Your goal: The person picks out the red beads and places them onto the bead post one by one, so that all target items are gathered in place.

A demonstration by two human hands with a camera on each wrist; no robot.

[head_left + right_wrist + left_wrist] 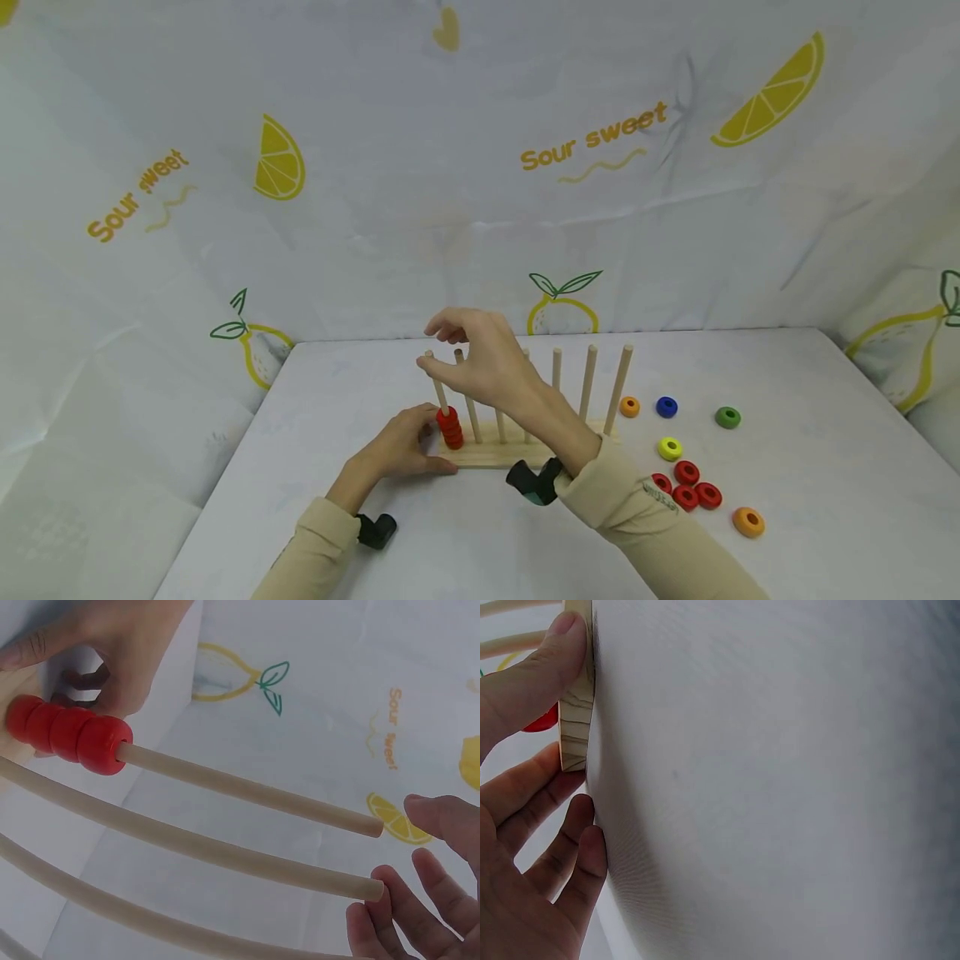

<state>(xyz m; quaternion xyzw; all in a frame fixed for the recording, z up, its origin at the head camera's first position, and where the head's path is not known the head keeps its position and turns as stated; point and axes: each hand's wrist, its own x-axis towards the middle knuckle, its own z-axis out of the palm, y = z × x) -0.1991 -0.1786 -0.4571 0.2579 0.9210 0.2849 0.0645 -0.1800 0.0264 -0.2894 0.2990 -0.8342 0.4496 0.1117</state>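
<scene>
A wooden peg stand (487,457) with a row of upright pegs stands on the white table. Several red beads (450,428) are stacked low on its leftmost peg, as the right wrist view also shows. My left hand (402,442) grips the left end of the stand's base, thumb on the near edge and fingers around the end. Over the left pegs hovers my right hand (483,360), fingers loosely bent and apart, holding nothing. Its fingertips are near the tops of the two leftmost pegs (367,823); whether a finger touches the second peg, I cannot tell.
To the right of the stand lie loose beads: several red ones (686,473), a yellow (670,448), a blue (666,407), a green (727,417) and two orange, one nearer (748,522). A lemon-printed white cloth (405,192) hangs behind the table.
</scene>
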